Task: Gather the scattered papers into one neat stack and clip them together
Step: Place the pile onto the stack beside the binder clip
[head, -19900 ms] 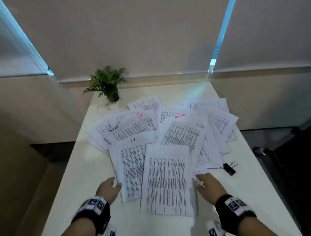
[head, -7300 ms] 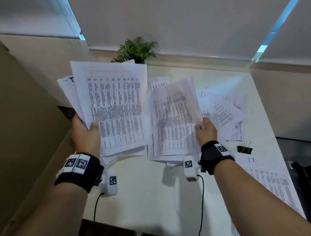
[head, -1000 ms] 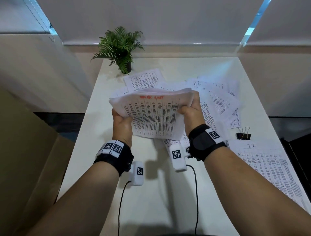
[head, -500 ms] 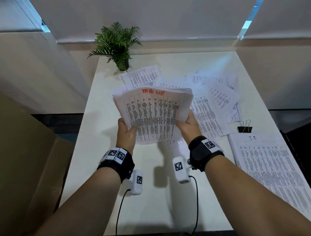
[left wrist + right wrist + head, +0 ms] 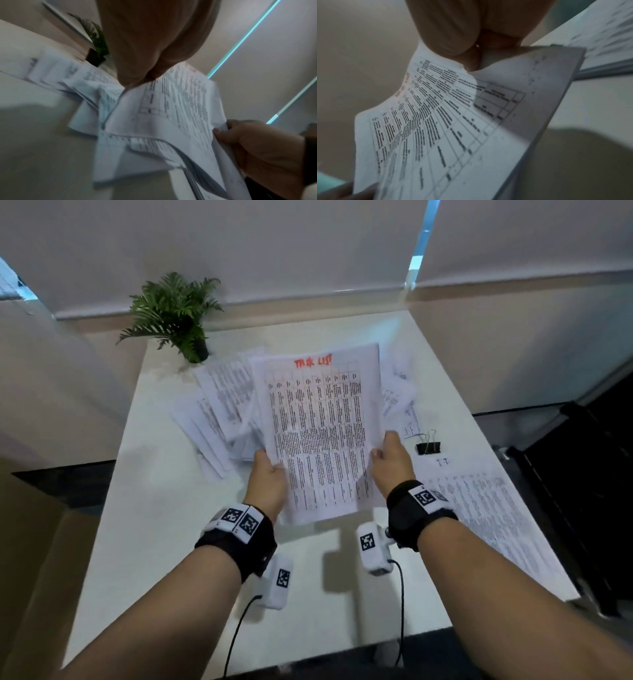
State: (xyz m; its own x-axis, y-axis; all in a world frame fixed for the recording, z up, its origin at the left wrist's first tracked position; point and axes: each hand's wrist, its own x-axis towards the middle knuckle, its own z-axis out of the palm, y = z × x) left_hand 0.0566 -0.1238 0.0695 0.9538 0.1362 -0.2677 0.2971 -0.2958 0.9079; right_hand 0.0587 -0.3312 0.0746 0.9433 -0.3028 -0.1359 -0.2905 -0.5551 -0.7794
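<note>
Both hands hold a bundle of printed sheets (image 5: pixel 322 433) above the white table (image 5: pixel 164 508); its top page bears a red handwritten title. My left hand (image 5: pixel 269 474) grips the bundle's left edge, thumb on top. My right hand (image 5: pixel 388 460) pinches the right edge (image 5: pixel 488 102). In the left wrist view the bundle (image 5: pixel 171 108) sags, its sheets uneven. More loose papers (image 5: pixel 222 405) lie spread on the table behind and left of the bundle. A black binder clip (image 5: pixel 428 446) with silver handles lies to the right of my right hand.
A flat stack of printed sheets (image 5: pixel 489 508) lies at the table's right edge, near the clip. A small potted fern (image 5: pixel 178 313) stands at the far left corner. Wrist-camera cables (image 5: pixel 400 594) trail over the near table edge.
The bundle has been turned from curled and tilted to a flatter, upright page facing me, and both hands slid down toward its lower side edges.
</note>
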